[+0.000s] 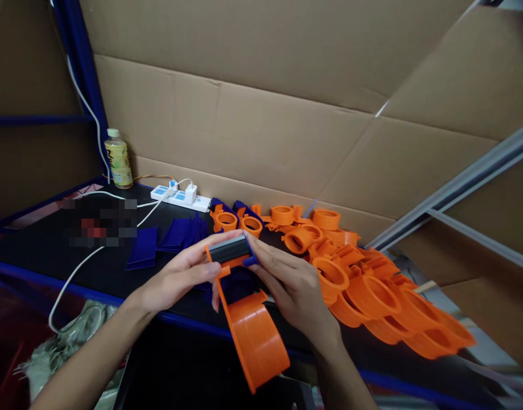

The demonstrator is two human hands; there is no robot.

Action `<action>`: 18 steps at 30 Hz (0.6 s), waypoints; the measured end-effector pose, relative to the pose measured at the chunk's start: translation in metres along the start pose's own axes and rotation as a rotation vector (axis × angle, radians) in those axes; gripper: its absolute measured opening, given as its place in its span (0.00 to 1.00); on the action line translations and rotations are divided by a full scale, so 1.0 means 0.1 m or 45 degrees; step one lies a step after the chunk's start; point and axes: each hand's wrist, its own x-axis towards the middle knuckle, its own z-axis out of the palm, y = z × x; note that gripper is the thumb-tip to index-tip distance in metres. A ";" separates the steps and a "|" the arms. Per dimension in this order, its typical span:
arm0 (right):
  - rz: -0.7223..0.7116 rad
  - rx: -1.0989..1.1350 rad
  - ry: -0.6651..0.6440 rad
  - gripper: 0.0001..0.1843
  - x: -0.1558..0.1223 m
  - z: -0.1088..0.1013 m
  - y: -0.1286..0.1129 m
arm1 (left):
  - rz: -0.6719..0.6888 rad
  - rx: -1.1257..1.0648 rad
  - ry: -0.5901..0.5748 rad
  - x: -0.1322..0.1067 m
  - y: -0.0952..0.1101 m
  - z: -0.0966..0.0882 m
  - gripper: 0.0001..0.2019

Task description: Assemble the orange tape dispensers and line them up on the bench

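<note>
An orange tape dispenser (258,341) hangs tilted in front of me, its round hub pointing down toward me. My left hand (184,273) is closed on its upper end, the thumb pressing beside a dark roller (229,249) with a toothed strip along it. My right hand (289,279) is closed at the other side of that end, its fingers on a small blue plate (249,250) that touches the dispenser. The right fingertips are partly hidden behind the plate.
Several orange dispensers (374,296) lie heaped to the right on the black tabletop (116,219). Two with blue plates (224,219) stand behind my hands. Loose blue plates (142,247) lie left. A power strip (180,198), white cables and a bottle (118,159) are at the back.
</note>
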 end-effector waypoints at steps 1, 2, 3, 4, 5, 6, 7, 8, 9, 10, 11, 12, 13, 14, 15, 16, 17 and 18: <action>0.021 0.001 -0.025 0.30 0.01 -0.03 -0.02 | 0.003 0.001 -0.007 0.00 0.00 0.00 0.29; 0.041 -0.010 -0.046 0.28 0.01 -0.07 -0.04 | 0.010 0.009 -0.002 0.00 -0.01 0.00 0.31; 0.059 -0.022 -0.055 0.26 0.01 -0.11 -0.07 | 0.016 0.016 0.009 0.01 -0.01 0.01 0.32; 0.075 -0.028 -0.042 0.25 0.01 -0.15 -0.10 | 0.026 0.019 0.033 0.01 -0.02 0.01 0.34; 0.090 -0.023 -0.007 0.23 0.00 -0.18 -0.15 | 0.044 0.021 0.066 0.01 -0.02 0.02 0.35; 0.101 -0.009 0.044 0.22 -0.02 -0.21 -0.20 | 0.065 0.025 0.105 0.02 -0.02 0.02 0.36; 0.108 0.008 0.091 0.20 -0.04 -0.22 -0.25 | 0.095 0.034 0.150 0.02 -0.02 0.03 0.36; 0.111 0.023 0.113 0.18 -0.06 -0.23 -0.31 | 0.129 0.049 0.197 0.02 -0.02 0.03 0.35; 0.111 0.026 0.096 0.16 -0.08 -0.22 -0.37 | 0.164 0.071 0.243 0.01 -0.01 0.03 0.35; 0.107 0.012 0.048 0.14 -0.09 -0.20 -0.42 | 0.195 0.099 0.284 0.00 0.00 0.03 0.34; 0.099 -0.016 -0.009 0.14 -0.10 -0.17 -0.47 | 0.215 0.131 0.314 -0.01 0.01 0.03 0.33; 0.092 -0.054 -0.055 0.15 -0.10 -0.13 -0.52 | 0.231 0.161 0.339 -0.02 0.02 0.03 0.33; 0.087 -0.095 -0.074 0.17 -0.10 -0.09 -0.55 | 0.246 0.189 0.356 -0.03 0.02 0.03 0.32; 0.083 -0.133 -0.066 0.16 -0.09 -0.06 -0.58 | 0.260 0.213 0.367 -0.04 0.03 0.03 0.32; 0.074 -0.160 -0.045 0.13 -0.08 -0.03 -0.60 | 0.269 0.231 0.367 -0.05 0.03 0.03 0.31; 0.062 -0.172 -0.028 0.10 -0.07 0.00 -0.61 | 0.274 0.242 0.360 -0.05 0.02 0.04 0.30; 0.046 -0.175 -0.021 0.07 -0.06 0.01 -0.61 | 0.276 0.240 0.350 -0.05 0.02 0.04 0.29; 0.032 -0.174 -0.019 0.05 -0.05 0.02 -0.61 | 0.276 0.223 0.344 -0.04 0.01 0.04 0.28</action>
